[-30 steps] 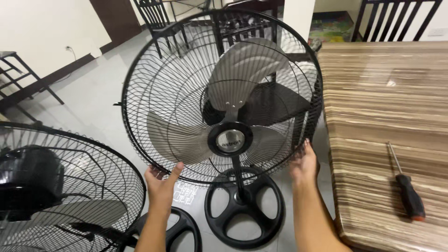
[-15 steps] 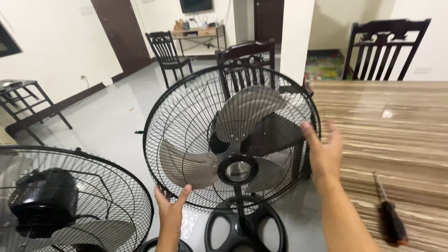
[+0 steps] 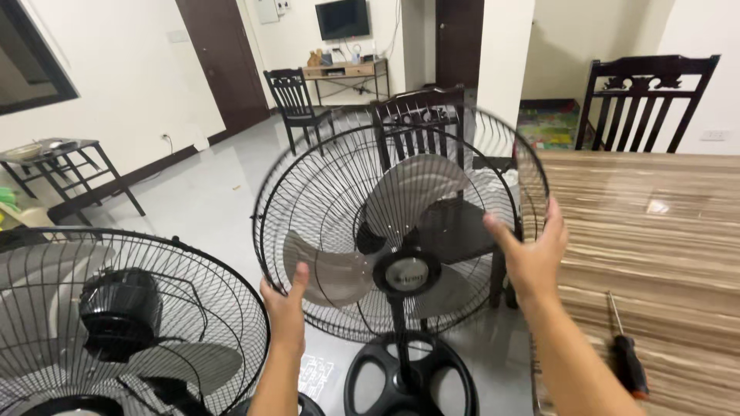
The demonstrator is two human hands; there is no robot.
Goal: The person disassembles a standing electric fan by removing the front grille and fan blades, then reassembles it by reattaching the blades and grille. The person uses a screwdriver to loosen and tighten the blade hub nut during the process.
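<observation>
Both hands grip the front fan grille [image 3: 339, 192], left hand [image 3: 287, 300] low, right hand [image 3: 532, 258] now higher on the rim, grille lifted off the fan [image 3: 405, 270]

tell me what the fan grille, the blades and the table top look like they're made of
Fan grille: thin black wire, probably painted or coated metal.
Blades: smooth silver-grey with a dull sheen; metal or plastic, cannot tell.
Table top: striped brown wood grain, glossy; likely laminate or veneer.

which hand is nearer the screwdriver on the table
Right. The right hand grips the fan guard's right rim, above-left of the screwdriver; the left hand is far across at the lower-left rim.
</observation>
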